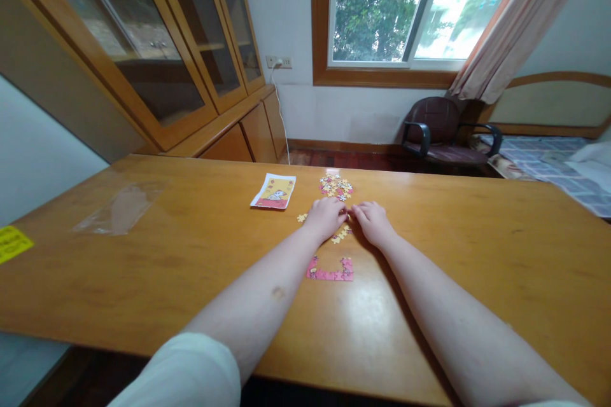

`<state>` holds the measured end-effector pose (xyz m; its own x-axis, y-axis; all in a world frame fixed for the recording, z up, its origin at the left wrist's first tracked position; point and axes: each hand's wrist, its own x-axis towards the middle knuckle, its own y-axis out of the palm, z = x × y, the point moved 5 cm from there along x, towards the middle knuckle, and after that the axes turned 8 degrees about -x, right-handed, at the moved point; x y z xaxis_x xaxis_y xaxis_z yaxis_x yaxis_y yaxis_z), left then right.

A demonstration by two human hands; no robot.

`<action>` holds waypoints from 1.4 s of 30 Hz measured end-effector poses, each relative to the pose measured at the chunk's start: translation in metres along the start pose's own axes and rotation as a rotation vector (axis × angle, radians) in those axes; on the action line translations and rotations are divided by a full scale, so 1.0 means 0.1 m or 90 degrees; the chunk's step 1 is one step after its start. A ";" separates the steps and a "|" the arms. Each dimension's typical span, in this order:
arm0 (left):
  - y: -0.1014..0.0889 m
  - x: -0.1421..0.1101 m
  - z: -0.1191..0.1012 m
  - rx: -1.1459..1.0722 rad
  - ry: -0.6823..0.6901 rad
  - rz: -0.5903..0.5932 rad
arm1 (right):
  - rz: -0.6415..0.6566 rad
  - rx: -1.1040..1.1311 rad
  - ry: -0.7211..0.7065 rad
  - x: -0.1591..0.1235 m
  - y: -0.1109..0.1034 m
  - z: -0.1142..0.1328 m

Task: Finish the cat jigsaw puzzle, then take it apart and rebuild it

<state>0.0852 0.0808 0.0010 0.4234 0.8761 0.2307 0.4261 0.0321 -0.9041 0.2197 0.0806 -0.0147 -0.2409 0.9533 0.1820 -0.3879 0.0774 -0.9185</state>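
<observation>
My left hand [327,217] and my right hand [373,222] meet almost fingertip to fingertip over the table. Both have their fingers curled together at small yellow puzzle pieces [348,219], largely covered by the fingers. Just below them lies a short joined strip of yellow pieces [340,236]. Closer to me, a pink U-shaped section of joined puzzle pieces [330,275] lies flat, its left end partly behind my left forearm. Beyond my hands is a heap of loose puzzle pieces [335,186]. One yellow piece [301,218] shows left of my left hand.
A picture card [273,191] in yellow and pink lies left of the heap on the wooden table [191,267]. Farther left are a clear plastic bag [125,208] and a yellow label [14,243]. An office chair [436,130] stands beyond the far edge.
</observation>
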 end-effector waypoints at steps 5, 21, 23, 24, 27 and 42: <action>-0.06 -0.03 0.07 -0.032 -0.026 -0.005 | -0.050 0.022 0.034 -0.01 -0.07 -0.04; -0.05 -0.05 0.04 -0.031 -0.008 0.016 | -0.023 0.029 0.011 -0.03 -0.10 0.01; -0.04 -0.04 0.04 -0.029 -0.009 0.015 | -0.021 0.024 0.009 -0.03 -0.10 0.02; -0.04 -0.05 0.04 -0.028 -0.009 0.014 | -0.020 0.022 0.006 -0.03 -0.10 0.02; -0.04 -0.05 0.04 -0.023 -0.007 0.018 | -0.012 0.019 -0.008 -0.03 -0.08 0.03; -0.03 -0.04 0.05 -0.029 -0.019 0.033 | -0.020 0.015 0.002 -0.03 -0.09 0.01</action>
<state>0.0785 0.0790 0.0009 0.4219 0.8902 0.1718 0.4398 -0.0353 -0.8974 0.2225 0.0771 -0.0069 -0.2253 0.9516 0.2092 -0.4161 0.1002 -0.9038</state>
